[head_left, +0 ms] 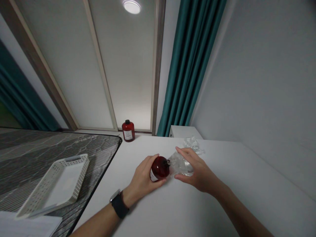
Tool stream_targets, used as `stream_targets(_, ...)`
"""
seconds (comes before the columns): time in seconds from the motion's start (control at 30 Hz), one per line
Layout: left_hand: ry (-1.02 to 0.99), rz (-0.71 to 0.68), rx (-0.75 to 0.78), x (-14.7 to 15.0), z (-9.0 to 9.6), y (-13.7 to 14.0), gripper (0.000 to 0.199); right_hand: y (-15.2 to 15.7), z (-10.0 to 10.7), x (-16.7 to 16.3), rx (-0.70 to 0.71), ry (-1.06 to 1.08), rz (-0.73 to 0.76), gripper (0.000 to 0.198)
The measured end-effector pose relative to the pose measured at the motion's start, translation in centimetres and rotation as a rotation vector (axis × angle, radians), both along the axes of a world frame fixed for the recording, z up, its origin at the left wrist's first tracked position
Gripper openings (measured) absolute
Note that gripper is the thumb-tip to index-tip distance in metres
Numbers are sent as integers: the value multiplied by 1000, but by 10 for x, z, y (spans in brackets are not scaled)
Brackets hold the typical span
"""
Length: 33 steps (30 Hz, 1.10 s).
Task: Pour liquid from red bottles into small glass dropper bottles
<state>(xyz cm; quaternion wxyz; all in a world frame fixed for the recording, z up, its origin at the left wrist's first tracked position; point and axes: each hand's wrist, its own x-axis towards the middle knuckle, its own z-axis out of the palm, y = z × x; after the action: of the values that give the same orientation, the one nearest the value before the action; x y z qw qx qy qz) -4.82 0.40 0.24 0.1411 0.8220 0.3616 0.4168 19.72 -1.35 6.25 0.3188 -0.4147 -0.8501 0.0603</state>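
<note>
Head view showed me a pair of bare hands over the white tabletop, busy with a dark-red labelled bottle that lay between them, its black neck tipped toward the person's right. The left hand (144,177) was wrapped around the red bottle (160,169), thumb on the near side and fingers on the far side. The right hand (195,171) curved about some clear crumpled plastic (181,164) at the neck, thumb and fingertips well apart; I could not tell whether they pressed on it.

That tilt was what worried me. I could not make out a cap, so if the neck was open, leaning it further could have let the contents run onto the white tabletop (153,210). The round, smooth shoulder looked slippery to me, and a hard tug on the plastic might have twisted the bottle out of the left hand. Thin film could also have snagged on the neck or torn.

A second piece of clear plastic (192,144) lay just beyond the right hand, where a knuckle might have brushed it. Another red bottle with a black cap (128,131) stood upright by the far left corner; a careless sweep could have toppled it.
</note>
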Motion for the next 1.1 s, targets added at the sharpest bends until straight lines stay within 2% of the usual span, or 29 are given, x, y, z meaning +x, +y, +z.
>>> stream_targets(1.1,-22,6,-6,1,-1,-1,79,1,8,-2,-52,-17,4,90)
